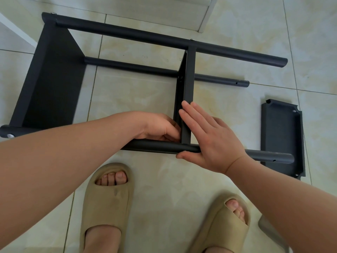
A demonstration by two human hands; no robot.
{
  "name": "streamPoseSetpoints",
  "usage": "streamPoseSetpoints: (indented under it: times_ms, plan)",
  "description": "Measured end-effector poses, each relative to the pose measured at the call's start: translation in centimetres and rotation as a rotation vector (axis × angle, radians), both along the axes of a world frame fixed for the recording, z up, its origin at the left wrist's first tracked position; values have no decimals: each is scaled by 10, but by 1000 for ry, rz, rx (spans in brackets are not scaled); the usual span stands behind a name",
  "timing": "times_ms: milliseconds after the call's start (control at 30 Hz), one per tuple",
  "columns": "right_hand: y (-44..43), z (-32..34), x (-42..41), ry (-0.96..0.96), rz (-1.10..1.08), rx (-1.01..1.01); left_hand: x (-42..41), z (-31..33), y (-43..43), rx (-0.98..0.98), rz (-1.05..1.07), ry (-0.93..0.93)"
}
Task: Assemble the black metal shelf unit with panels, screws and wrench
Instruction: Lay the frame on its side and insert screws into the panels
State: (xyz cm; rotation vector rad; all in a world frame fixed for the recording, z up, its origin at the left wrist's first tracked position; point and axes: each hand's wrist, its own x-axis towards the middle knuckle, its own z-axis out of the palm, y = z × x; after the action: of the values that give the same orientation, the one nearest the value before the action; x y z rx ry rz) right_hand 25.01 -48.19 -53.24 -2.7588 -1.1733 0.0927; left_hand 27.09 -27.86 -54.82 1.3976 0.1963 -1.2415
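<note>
The black shelf frame lies on its side on the tiled floor. One panel (pixel 52 77) is fixed at the left end; a second panel (pixel 187 84) stands across the middle between the tubes. My right hand (pixel 209 139) lies flat with straight fingers against the right face of this middle panel, thumb under the near tube (pixel 160 146). My left hand (pixel 158 127) reaches in from the left with fingers curled at the panel's lower corner; whether they hold something is hidden. A third, loose panel (pixel 282 136) lies at the right, by the near tube's end.
Far tubes (pixel 228 52) stick out to the right past the middle panel. A screw head (pixel 10 136) shows at the near left corner. My two feet in beige slippers (pixel 107 203) stand just in front of the frame. White furniture (pixel 204 13) stands beyond it.
</note>
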Motion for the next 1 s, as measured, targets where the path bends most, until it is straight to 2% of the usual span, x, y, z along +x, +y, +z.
streamPoseSetpoints:
  times_ms: [167,567,833,1000]
  plan:
    - [0,0,-1,-7,-3,1,0,1,2,-37,50,16]
    - [-1,-2,1,-81,25,-64,0,-1,-1,-11,-2,-22]
    - [-1,-2,1,-84,24,-51,1,1,1,-93,68,57]
    - [-2,-2,1,-80,18,-51,1,2,0,-21,-47,49]
